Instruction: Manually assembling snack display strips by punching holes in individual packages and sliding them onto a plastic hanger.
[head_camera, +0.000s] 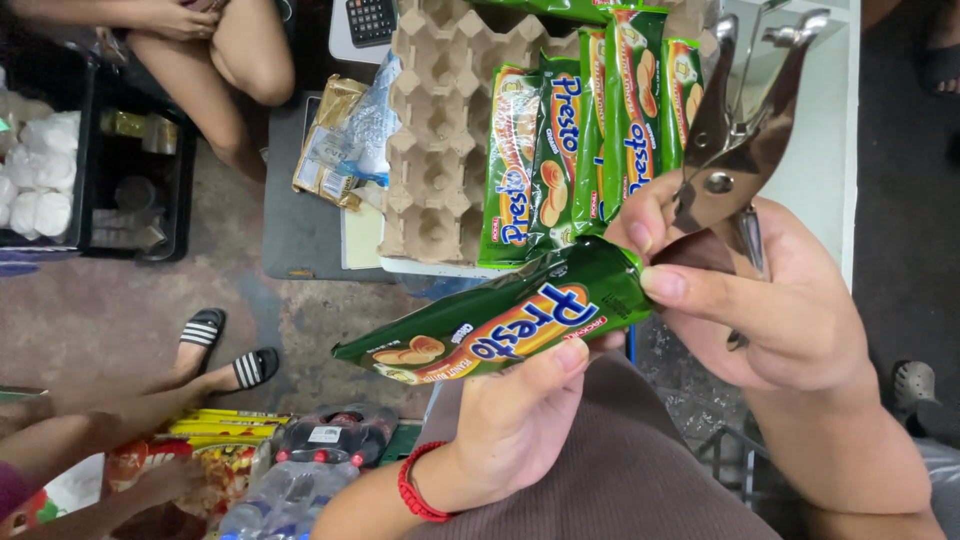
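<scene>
Egg tray (435, 150) and biscuit packs (590, 130) ahead

soft, even indoor light with faint shadows, a bright glare on the shiny metal punch (735, 150), sharp at centre, slightly stretched toward the edges.

A dark green biscuit packet (500, 325) with an orange band, blue-and-white lettering and tan biscuit pictures sits beside shiny silver pliers (735, 150), while brighter green packets (585, 140) of the same pattern lie on a beige egg tray (435, 130). A red bracelet (415, 490) rings the wrist above a brown-grey striped garment (620, 470). Black-and-white striped sandals (225, 350) rest on the mottled brown floor (100, 310).
</scene>
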